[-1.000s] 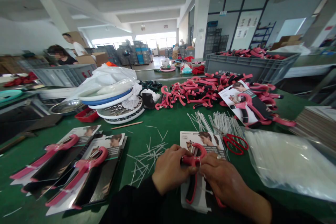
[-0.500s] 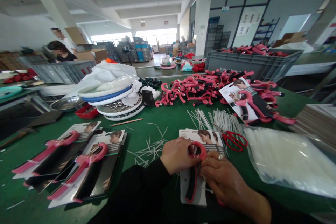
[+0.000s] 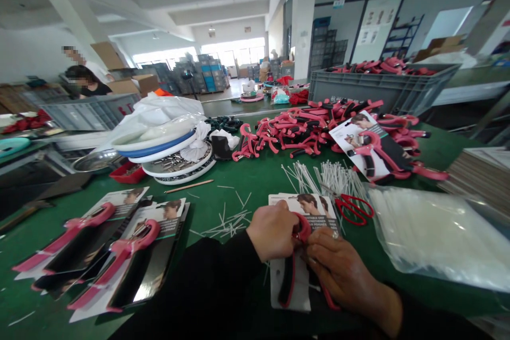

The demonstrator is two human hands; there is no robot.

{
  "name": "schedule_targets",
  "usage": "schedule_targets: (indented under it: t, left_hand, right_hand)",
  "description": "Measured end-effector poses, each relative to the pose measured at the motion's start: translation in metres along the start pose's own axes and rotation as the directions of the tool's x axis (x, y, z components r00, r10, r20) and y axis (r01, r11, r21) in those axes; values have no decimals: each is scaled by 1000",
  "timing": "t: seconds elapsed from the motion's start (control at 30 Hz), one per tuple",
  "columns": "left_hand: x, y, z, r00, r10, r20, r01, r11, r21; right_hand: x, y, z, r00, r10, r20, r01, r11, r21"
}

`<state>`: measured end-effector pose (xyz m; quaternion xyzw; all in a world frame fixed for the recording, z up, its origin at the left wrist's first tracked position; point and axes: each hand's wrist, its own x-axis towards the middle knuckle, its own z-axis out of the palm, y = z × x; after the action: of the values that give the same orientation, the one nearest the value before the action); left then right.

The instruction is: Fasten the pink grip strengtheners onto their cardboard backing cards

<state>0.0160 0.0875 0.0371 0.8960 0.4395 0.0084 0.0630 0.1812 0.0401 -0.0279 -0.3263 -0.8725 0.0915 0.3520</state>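
Note:
A pink and black hand grip strengthener (image 3: 287, 281) lies on a printed card (image 3: 302, 297) in front of me, with at least one more card beneath. Closed over its upper end, near the spring, is my left hand (image 3: 274, 231). My right hand (image 3: 338, 263) grips it from the right, fingers bunched at the upper part of the right handle; what the fingertips pinch there is hidden. The end of a white cable tie (image 3: 314, 288) shows below those fingers. Just beyond the card are red-handled scissors (image 3: 354, 209) and bundles of white cable ties (image 3: 338, 178).
Carded strengtheners (image 3: 131, 255) lie at left, near loose cable ties (image 3: 229, 223). A pile of strengtheners (image 3: 295, 130) and a grey crate (image 3: 370, 93) stand behind. Stacked trays (image 3: 159, 149) sit back left, a plastic bag of ties (image 3: 430, 239) at right. Two people (image 3: 85, 77) are far left.
My left hand has turned slightly, its knuckles now higher over the strengthener's top. The right hand stays at the same handle. The whole view has shifted a little.

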Motion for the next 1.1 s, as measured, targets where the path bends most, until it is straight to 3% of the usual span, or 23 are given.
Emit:
schedule_targets:
  t: [0.2,0.33,0.5,0.6,0.67,0.77,0.83,0.9,0.93,1.0,1.1]
  left_hand:
    - [-8,18,-5,1000,-5,20,4,998,57]
    - [-4,19,-5,999,-22,32,22,1000,19]
    - [-3,-2,0,998,-32,-51,24,987,-160]
    - [-23,-22,7,982,-97,-161,42,949,-313]
    - [-46,-32,16,957,-211,-197,118,909,-400]
    - [-83,-37,34,961,-260,-98,167,822,-545]
    - [-102,-34,48,954,-293,67,216,514,-830]
    - [-111,-28,60,956,-280,82,165,289,-943]
    - [-112,-24,65,956,-287,60,131,237,-963]
    - [-108,-17,72,941,-338,0,87,243,-966]
    - [-99,-11,77,896,-429,-114,63,377,-924]
  right_hand:
    - [4,2,-4,996,-71,54,72,997,-10]
    - [15,1,-7,963,-85,256,100,994,-46]
    - [17,-13,-22,909,22,416,58,982,-180]
    - [11,-22,-38,907,23,421,19,995,-96]
    - [6,-25,-44,907,13,421,16,998,-65]
    - [0,-27,-41,897,46,439,10,992,-124]
    - [0,-28,-34,890,70,450,13,984,-179]
    - [1,-29,-27,890,73,450,39,971,-235]
    - [3,-30,-24,891,65,449,61,964,-259]
    - [6,-31,-20,894,42,447,109,946,-307]
    - [8,-35,-18,893,24,449,160,916,-367]
